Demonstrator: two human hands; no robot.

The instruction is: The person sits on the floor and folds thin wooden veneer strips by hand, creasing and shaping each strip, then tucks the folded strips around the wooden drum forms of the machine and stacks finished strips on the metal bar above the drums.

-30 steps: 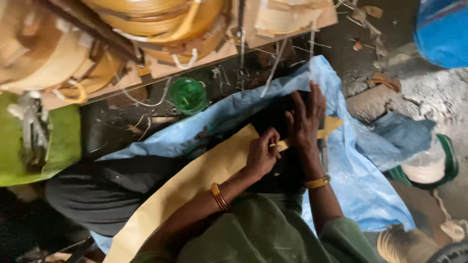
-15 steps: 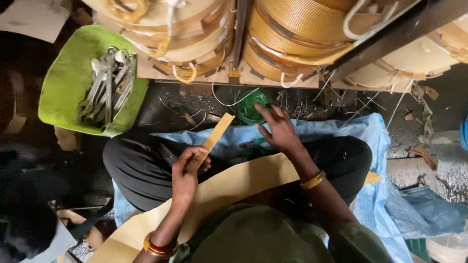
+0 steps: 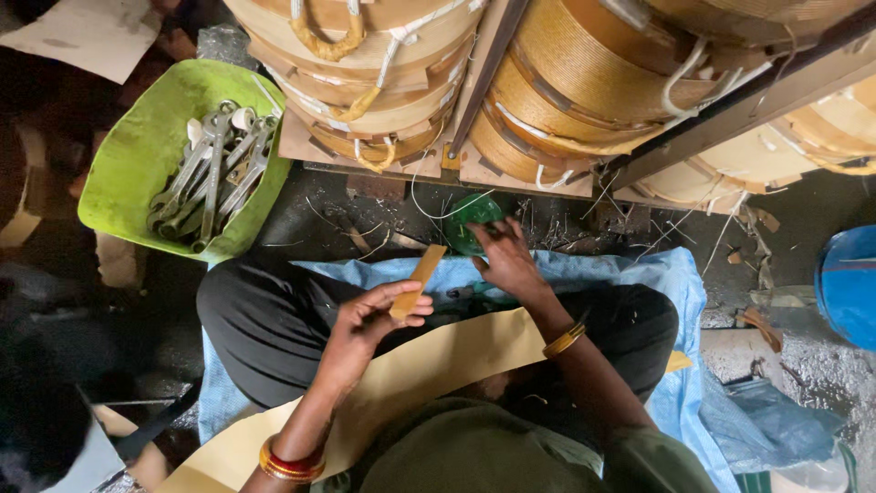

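Observation:
My left hand [image 3: 370, 321] pinches a narrow strip of tan paper [image 3: 420, 278], holding it up over my lap. My right hand [image 3: 504, 262] reaches forward with fingers spread and touches a small round green container [image 3: 467, 215] on the dark floor. A wide sheet of tan paper [image 3: 429, 370] lies across my crossed legs, which rest on a blue plastic sheet [image 3: 662, 292]. Bangles sit on both wrists.
A lime green tub [image 3: 137, 155] holding several metal wrenches [image 3: 212, 173] stands at the left. Large wound coils wrapped in tan paper [image 3: 566, 82] on a wooden base fill the top. A blue drum [image 3: 849, 283] stands at the right edge. Scraps and wire bits litter the floor.
The view swung left and steadied. My right hand has reached from my lap to the green container. My left hand lifted the paper strip.

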